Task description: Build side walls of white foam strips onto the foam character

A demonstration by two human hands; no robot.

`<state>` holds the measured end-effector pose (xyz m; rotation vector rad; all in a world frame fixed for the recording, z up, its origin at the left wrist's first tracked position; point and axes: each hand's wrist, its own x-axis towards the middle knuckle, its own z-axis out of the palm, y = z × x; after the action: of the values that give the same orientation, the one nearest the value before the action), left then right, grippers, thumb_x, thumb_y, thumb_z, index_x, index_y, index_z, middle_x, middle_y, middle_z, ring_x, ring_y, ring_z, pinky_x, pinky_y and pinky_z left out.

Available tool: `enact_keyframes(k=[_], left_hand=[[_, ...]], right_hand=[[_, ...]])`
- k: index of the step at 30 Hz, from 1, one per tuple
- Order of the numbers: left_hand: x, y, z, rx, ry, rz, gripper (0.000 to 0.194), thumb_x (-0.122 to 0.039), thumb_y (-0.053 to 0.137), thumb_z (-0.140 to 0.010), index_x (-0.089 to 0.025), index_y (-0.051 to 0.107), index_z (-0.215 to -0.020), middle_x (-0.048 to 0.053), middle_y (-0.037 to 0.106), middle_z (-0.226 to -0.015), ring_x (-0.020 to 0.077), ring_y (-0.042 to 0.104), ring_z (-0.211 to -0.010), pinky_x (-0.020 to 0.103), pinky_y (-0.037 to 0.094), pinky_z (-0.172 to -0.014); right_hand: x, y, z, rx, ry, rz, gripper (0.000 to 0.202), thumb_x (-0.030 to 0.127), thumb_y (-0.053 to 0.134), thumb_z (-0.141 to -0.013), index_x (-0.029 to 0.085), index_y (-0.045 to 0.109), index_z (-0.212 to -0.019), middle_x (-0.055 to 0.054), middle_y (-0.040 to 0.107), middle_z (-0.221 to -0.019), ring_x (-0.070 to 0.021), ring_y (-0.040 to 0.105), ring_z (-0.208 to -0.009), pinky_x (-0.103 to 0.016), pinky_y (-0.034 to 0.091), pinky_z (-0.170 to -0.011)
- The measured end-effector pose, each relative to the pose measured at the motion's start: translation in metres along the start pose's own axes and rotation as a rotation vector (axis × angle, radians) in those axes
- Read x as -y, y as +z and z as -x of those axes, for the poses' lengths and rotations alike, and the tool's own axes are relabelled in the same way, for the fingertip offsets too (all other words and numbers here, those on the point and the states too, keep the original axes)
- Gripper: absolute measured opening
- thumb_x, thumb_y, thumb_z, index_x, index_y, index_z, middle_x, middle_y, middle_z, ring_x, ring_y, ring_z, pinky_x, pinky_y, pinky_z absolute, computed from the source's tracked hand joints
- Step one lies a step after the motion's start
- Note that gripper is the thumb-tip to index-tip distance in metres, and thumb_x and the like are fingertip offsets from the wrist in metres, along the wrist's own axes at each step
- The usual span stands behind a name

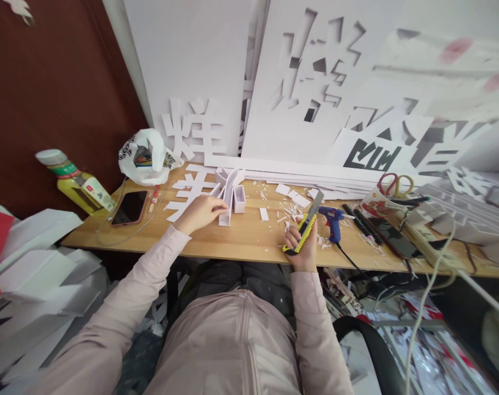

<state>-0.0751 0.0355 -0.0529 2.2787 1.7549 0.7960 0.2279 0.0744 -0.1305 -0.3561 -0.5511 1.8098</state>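
While the right hand [302, 242] grips a yellow utility knife [308, 220], the nearer left hand [200, 213], fingers almost closed, meets the left side of the white 3D character piece [228, 193], lengthwise away on the table [249, 241]; hold unclear.

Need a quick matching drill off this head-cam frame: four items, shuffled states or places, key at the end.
Column 1
1. Utility knife
2. Glue gun
3. Bottle
4. Left hand

Column 2
A. White cap, at the left end of the tabletop
B. Fingers at a white raised piece
C. Gripped in the right hand, blade out
D. Blue, lying just right of the hand that grips a tool

Pairs: 1-C, 2-D, 3-A, 4-B
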Motion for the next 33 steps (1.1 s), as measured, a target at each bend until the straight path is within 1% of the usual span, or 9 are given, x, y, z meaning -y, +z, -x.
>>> enact_keyframes(k=[8,15,19,23,27,29,33], left_hand=[[-0.001,0.005,0.000,0.037,0.022,-0.046,0.019,-0.015,0.063,-0.089,-0.019,0.078,-0.099,0.009,0.079,-0.099,0.0265,0.072,-0.097,0.036,0.051,-0.088],[0.003,0.011,0.000,0.070,0.021,-0.022,0.026,-0.016,0.066,-0.088,-0.018,0.073,-0.113,0.006,0.079,-0.089,0.0237,0.073,-0.086,0.034,0.051,-0.082],[0.004,0.012,-0.002,0.095,0.025,-0.016,0.029,-0.012,0.065,-0.086,-0.018,0.072,-0.114,0.006,0.079,-0.087,0.0237,0.073,-0.083,0.033,0.051,-0.078],[0.004,0.013,-0.003,0.104,0.033,-0.022,0.032,-0.011,0.063,-0.087,-0.018,0.072,-0.117,0.007,0.078,-0.090,0.0234,0.073,-0.084,0.033,0.050,-0.080],[0.005,0.014,-0.003,0.105,0.030,-0.029,0.034,-0.010,0.062,-0.087,-0.018,0.071,-0.118,0.008,0.078,-0.093,0.0250,0.072,-0.087,0.034,0.050,-0.079],[0.005,0.013,-0.004,0.103,0.028,-0.022,0.035,-0.010,0.063,-0.086,-0.018,0.071,-0.119,0.008,0.078,-0.091,0.0252,0.072,-0.087,0.034,0.050,-0.079],[0.003,0.008,-0.003,0.086,0.031,0.004,0.033,-0.011,0.065,-0.086,-0.018,0.071,-0.117,0.005,0.077,-0.086,0.0218,0.072,-0.082,0.031,0.050,-0.078]], right_hand=[[0.001,-0.001,0.000,0.005,0.003,0.028,0.037,0.059,0.058,-0.092,0.024,0.066,-0.090,0.012,0.038,-0.048,-0.0042,0.030,-0.032,-0.013,0.029,-0.032],[0.001,0.001,0.000,-0.004,0.015,0.031,0.038,0.060,0.057,-0.093,0.023,0.065,-0.089,0.012,0.038,-0.048,-0.0041,0.029,-0.032,-0.013,0.030,-0.031],[0.003,0.004,0.002,-0.014,0.029,0.035,0.037,0.059,0.055,-0.094,0.024,0.064,-0.087,0.012,0.037,-0.048,-0.0047,0.030,-0.032,-0.014,0.030,-0.032],[0.003,0.005,0.002,-0.025,0.034,0.039,0.038,0.060,0.056,-0.093,0.023,0.064,-0.087,0.012,0.037,-0.049,-0.0051,0.030,-0.032,-0.015,0.031,-0.031],[0.003,0.005,0.002,-0.028,0.034,0.037,0.039,0.060,0.055,-0.094,0.023,0.064,-0.086,0.011,0.038,-0.049,-0.0047,0.031,-0.032,-0.014,0.031,-0.031],[0.003,0.006,0.002,-0.023,0.030,0.033,0.041,0.060,0.052,-0.095,0.023,0.065,-0.087,0.012,0.038,-0.048,-0.0045,0.031,-0.031,-0.014,0.031,-0.032],[0.002,0.005,0.002,-0.015,0.026,0.029,0.042,0.060,0.050,-0.097,0.022,0.065,-0.088,0.011,0.039,-0.048,-0.0044,0.030,-0.031,-0.014,0.031,-0.031]])
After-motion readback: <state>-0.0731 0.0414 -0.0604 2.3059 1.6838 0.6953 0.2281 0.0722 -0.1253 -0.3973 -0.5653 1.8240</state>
